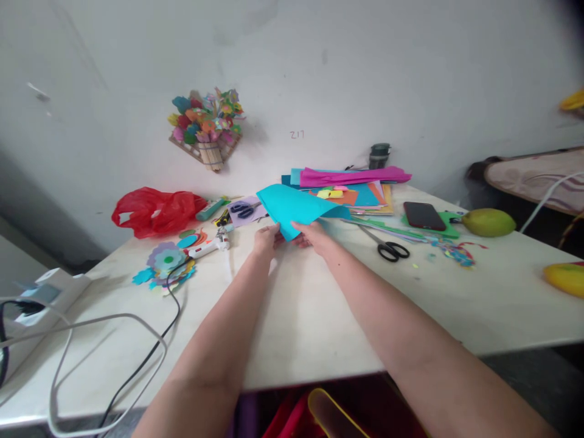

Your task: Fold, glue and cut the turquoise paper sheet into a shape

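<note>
While both hands pinch its near corner — left hand and right hand side by side — the blue paper fans away toward the far stack of coloured sheets; black scissors lie right, nearer the right hand.

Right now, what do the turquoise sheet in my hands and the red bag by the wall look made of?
The turquoise sheet looks like matte craft paper: it bends in flat folds without shine. The red bag looks like thin glossy plastic, crumpled with bright highlights.
</note>
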`<state>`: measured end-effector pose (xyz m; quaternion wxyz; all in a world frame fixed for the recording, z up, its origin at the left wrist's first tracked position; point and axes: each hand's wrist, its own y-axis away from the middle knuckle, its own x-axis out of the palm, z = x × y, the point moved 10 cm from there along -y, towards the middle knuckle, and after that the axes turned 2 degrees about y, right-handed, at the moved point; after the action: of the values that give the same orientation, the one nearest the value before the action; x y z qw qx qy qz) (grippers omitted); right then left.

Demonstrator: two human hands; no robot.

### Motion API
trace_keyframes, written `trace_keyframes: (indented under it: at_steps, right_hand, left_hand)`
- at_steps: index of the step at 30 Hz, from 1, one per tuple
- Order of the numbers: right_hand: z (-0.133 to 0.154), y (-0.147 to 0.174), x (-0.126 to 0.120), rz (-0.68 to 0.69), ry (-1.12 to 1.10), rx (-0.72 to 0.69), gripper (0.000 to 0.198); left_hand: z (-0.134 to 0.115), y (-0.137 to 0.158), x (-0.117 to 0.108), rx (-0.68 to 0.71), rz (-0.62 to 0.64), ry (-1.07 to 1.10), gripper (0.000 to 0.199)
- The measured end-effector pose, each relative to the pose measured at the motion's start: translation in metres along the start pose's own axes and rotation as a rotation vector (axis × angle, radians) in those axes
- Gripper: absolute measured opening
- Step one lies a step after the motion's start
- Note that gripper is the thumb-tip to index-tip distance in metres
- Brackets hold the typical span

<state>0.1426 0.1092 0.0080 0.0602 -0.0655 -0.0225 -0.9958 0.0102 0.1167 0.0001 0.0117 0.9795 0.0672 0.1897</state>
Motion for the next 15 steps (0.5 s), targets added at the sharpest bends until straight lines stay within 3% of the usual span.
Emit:
trace_keyframes:
  at_steps: [4, 10, 15]
  right_hand:
    - [-0.002, -0.005, -0.015, -0.130, -0.097, 0.021, 0.036]
    - [-0.006, -0.013, -0.063, -0.421, -0.305, -0.010, 0.047]
    - [-0.002, -0.020, -0.081, -0.470, -0.453, -0.118, 0.047]
  left_hand:
    - [-0.006, -0.006, -0.012, 0.041, -0.026, -0.006, 0.014]
    - [-0.002, -0.008, -0.011, -0.003, 0.083, -0.056, 0.012]
    - [-0.003, -0.010, -0.016, -0.014, 0.075, -0.094, 0.013]
